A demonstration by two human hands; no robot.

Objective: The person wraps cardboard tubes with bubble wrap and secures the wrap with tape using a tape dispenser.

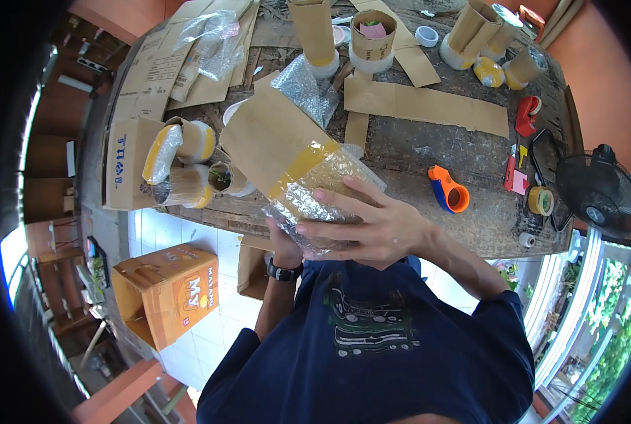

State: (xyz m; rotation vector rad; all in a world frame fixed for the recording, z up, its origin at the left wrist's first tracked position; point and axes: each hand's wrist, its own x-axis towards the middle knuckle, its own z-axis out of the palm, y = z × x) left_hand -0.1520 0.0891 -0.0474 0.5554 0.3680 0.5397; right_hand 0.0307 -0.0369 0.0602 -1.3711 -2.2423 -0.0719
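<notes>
Close in front of my chest, I hold a tilted brown cardboard package (266,138) with its lower part wrapped in clear bubble wrap. A yellow tape band runs around it. My right hand (375,226) lies across the wrapped side, fingers spread and gripping it. Under the lower left end, my left hand (284,244), with a black watch at the wrist, supports the package; its fingers are partly hidden. Just beyond it on the table lies a loose sheet of bubble wrap (307,88). To the left stand several wrapped cardboard tubes (191,185).
An orange and blue tape dispenser (448,191), red tape dispenser (527,115), tape roll (541,201) and cutter (510,169) lie at right, near a black fan (598,191). Flat cardboard (428,104) lies ahead. Orange box (170,290) is on the floor.
</notes>
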